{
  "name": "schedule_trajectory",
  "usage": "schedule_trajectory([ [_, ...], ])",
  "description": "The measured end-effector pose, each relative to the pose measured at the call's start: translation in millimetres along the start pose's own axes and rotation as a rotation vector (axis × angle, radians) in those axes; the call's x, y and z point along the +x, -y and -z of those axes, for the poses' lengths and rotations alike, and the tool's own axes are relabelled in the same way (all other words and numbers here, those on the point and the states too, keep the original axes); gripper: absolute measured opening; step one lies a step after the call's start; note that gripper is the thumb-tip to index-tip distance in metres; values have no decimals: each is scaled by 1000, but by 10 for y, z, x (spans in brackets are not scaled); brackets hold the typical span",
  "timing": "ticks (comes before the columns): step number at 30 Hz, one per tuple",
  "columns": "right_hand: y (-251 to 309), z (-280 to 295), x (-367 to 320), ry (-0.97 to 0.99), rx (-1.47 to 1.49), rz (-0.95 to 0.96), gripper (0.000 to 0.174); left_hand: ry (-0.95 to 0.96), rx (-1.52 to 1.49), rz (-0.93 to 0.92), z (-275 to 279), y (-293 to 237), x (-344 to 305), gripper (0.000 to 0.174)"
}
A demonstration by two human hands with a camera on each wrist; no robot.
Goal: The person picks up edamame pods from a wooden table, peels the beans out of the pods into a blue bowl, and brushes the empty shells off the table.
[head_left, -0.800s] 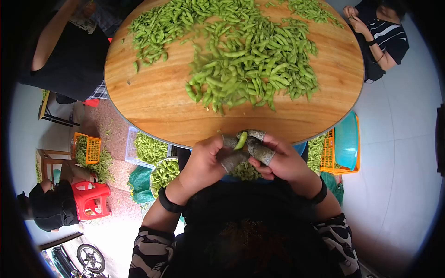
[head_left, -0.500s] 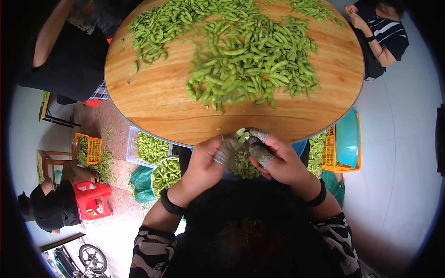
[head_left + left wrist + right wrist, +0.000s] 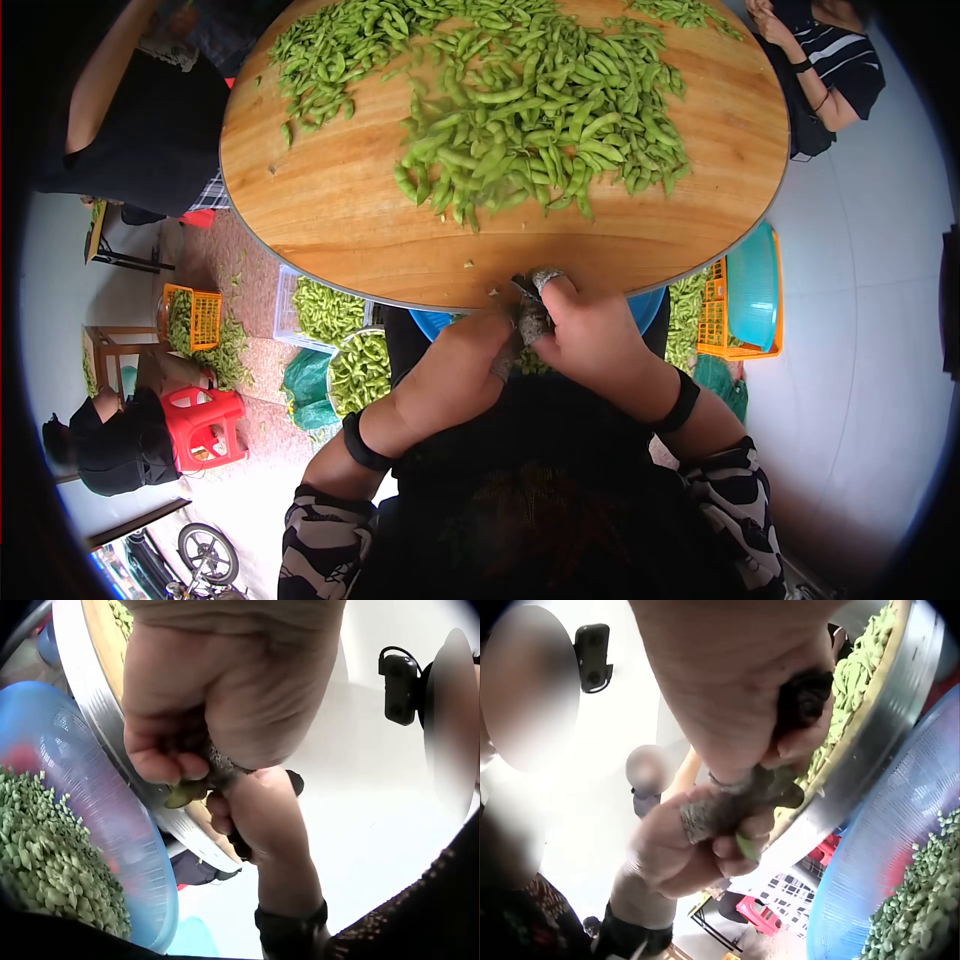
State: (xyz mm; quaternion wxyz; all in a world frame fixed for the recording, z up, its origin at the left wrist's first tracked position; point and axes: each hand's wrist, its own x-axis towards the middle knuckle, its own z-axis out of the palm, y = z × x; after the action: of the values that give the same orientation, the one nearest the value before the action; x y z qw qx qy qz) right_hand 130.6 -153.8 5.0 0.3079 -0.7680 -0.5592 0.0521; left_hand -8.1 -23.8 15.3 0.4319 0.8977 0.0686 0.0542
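Both hands meet at the near edge of the round wooden table, grey cloth covers on several fingers. My left hand curls its fingers round a green edamame pod, which sticks out below the fingertips in the left wrist view. Against it, my right hand pinches with covered thumb and finger, where a bit of green shows in the right wrist view; the knuckles hide most of the pod in the head view. Below the hands, a blue basket holds shelled green beans.
A large heap of edamame pods covers the table's middle and far side. Crates of pods stand on the floor, a white one at left and an orange one at right. A red stool is further left. Other people sit around.
The hands have closed together and rolled inward, so the pod held up between the fingertips earlier no longer shows in the head view. The view has shifted slightly.
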Motion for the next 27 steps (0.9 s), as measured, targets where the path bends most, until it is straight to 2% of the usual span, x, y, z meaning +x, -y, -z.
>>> schedule_trajectory([
  [2, -29, -2, 25, -31, -60, 21, 30, 26, -60, -15, -23, 37, -32, 16],
  [4, -90, 70, 64, 12, -37, -117, 32, 56, -119, -32, 5, 57, -52, 16],
  [5, -106, 99, 39, 14, -36, -120, 32, -23, -279, 117, 70, 43, -46, 16],
  [7, -130, 145, 4, 57, 145, -149, 27, -140, -618, 429, 197, 35, -20, 18],
  [9, -38, 128, -31, 43, 260, 16, 23, -236, -848, 351, 172, 222, -43, 18],
  [10, 1, 107, -40, 0, 250, 35, 27, -242, -847, 349, 148, 238, -46, 18],
  [12, 67, 53, -54, -46, 241, 57, 31, -266, -1168, 242, 84, 198, -5, 19],
  [14, 112, 9, -84, -23, 431, -144, 30, -277, -1243, 243, 33, 177, 4, 20],
  [15, 117, -15, -94, -25, 430, -142, 30, -286, -1319, 242, 15, 186, 6, 21],
  [16, 113, -38, -100, -41, 588, -154, 28, -288, -1359, 145, -30, 273, 15, 20],
  [17, 113, -46, -99, -56, 744, -162, 27, -288, -1358, 138, -54, 275, 17, 20],
  [20, 206, 79, -60, 0, 906, -241, 24, -360, -1274, 143, -80, 176, 29, 20],
  [21, 196, 68, -51, 2, 904, -236, 24, -364, -1274, 139, -83, 173, 26, 20],
  [23, 165, 31, -33, -114, 810, -155, 28, -390, -1231, 135, -95, 168, 22, 23],
  [25, 168, 148, 22, -78, 789, -129, 23, -408, -1248, 155, -89, 160, 17, 25],
  [27, 148, 186, 37, -43, 772, -103, 19, -297, -1233, 128, -62, 207, -12, 28],
])
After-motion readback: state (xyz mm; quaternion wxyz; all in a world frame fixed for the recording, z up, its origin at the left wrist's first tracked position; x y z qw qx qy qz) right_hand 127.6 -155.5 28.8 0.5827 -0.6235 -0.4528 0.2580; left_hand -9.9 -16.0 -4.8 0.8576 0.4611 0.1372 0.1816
